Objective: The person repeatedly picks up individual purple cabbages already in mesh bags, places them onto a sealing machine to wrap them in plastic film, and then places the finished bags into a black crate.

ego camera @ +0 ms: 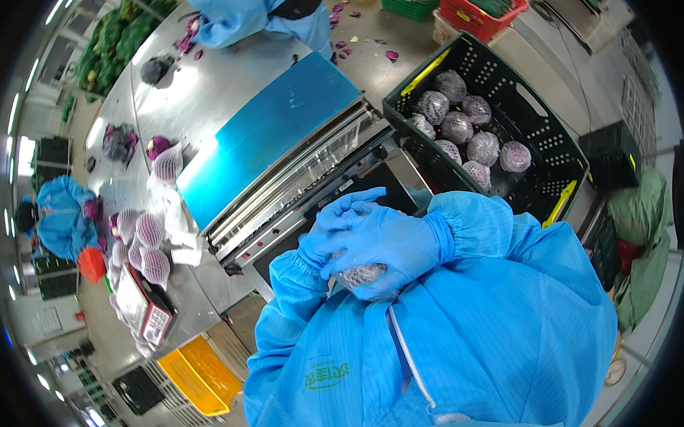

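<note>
Both my hands wear blue gloves and meet around a round, film-wrapped vegetable head (361, 276), which looks like a red cabbage. My right hand (391, 248) lies across its top with fingers spread over it. Against its far left side is my left hand (334, 228), partly overlapped by the right one. The fingers hide much of the head. It is held close to my chest, over the near edge of a film-wrapping machine (271, 137) with a blue top. To the right, a dark green crate (533, 102) holds several wrapped purple heads (482, 149).
Several net-sleeved purple heads (150, 230) lie at the left of the steel table (197, 114), by a scale (145, 310). Loose heads and leaves lie farther back. A co-worker (239, 16) stands across the table, another (65, 217) far left. A yellow crate (203, 376) sits lower left.
</note>
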`<state>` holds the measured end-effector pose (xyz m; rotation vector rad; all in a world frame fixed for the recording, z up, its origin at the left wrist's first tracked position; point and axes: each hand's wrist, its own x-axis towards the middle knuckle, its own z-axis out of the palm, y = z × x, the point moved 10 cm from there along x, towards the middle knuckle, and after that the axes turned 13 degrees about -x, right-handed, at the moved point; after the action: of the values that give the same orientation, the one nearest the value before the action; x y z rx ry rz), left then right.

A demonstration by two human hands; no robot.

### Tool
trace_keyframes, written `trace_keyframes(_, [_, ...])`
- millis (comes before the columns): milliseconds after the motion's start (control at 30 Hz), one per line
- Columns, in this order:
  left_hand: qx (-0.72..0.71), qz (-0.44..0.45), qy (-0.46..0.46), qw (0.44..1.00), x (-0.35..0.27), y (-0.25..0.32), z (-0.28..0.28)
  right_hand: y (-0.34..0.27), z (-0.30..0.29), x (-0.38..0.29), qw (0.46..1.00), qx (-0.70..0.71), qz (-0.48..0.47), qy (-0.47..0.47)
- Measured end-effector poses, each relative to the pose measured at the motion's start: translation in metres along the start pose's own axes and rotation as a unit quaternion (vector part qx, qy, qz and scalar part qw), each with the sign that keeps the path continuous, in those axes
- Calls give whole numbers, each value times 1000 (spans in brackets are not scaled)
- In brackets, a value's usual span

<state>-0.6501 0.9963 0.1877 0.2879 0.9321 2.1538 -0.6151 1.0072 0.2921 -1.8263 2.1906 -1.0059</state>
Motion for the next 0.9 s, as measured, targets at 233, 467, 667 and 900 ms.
trace_keyframes(233, [-158, -132, 285, 936, 25, -60, -26, 125, 47, -73, 942, 285, 175, -35])
trace_keyframes(467, [-41, -23, 249, 967, 99, -56, 1, 160, 57, -201, 688, 660, 238, 187])
trace_keyframes(667, [-30, -123, 115, 985, 116, -87, 40, 170, -15, -337, 668, 572, 305, 365])
trace_keyframes(900, [-79, -170, 111, 976, 108, -107, 21, 206, 26, -510, 319, 660, 357, 579])
